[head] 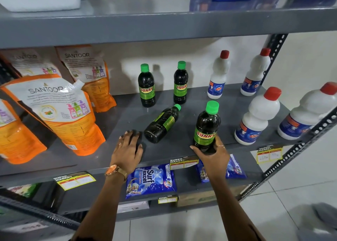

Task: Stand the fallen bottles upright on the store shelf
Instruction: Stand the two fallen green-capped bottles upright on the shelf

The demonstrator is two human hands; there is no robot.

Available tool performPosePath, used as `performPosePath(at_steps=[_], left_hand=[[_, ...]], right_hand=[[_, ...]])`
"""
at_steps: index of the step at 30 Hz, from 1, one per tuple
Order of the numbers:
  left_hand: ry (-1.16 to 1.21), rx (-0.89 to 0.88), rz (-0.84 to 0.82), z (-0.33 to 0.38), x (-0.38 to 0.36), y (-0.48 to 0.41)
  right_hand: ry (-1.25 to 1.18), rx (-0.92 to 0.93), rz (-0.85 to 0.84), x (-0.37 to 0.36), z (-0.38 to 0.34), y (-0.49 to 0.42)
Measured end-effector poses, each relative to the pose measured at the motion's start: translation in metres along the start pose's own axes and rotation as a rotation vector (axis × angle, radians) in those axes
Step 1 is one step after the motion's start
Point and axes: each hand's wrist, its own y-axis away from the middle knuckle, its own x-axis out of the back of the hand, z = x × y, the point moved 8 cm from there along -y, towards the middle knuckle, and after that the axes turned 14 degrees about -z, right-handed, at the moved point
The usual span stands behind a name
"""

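One dark Sunny bottle with a green cap [161, 123] lies on its side in the middle of the grey shelf [118, 113], cap pointing back right. My left hand [127, 148] rests flat on the shelf just left of its base, fingers apart, holding nothing. My right hand [212, 153] grips the lower part of another dark Sunny bottle [207, 127], which stands upright near the front edge. Two more dark bottles, one at the back left [146, 85] and one at the back right [180, 83], stand upright.
Orange Santoor refill pouches [60, 111] fill the shelf's left side. Several white bottles with red caps [255, 116] stand on the right. A slotted metal upright [295, 149] borders the right. Blue detergent packs [151, 180] lie on the shelf below.
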Motion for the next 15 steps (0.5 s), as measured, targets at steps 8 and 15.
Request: performPosePath(at_steps=[8,15], left_hand=[[0.017,-0.014,0.000,0.002,0.002,-0.001],[0.008,-0.030,-0.036,0.005,0.005,0.000]], right_hand=[[-0.003,-0.027,-0.015,-0.002,0.002,-0.001],[-0.184,-0.010,0.143,-0.002,-0.024,0.051]])
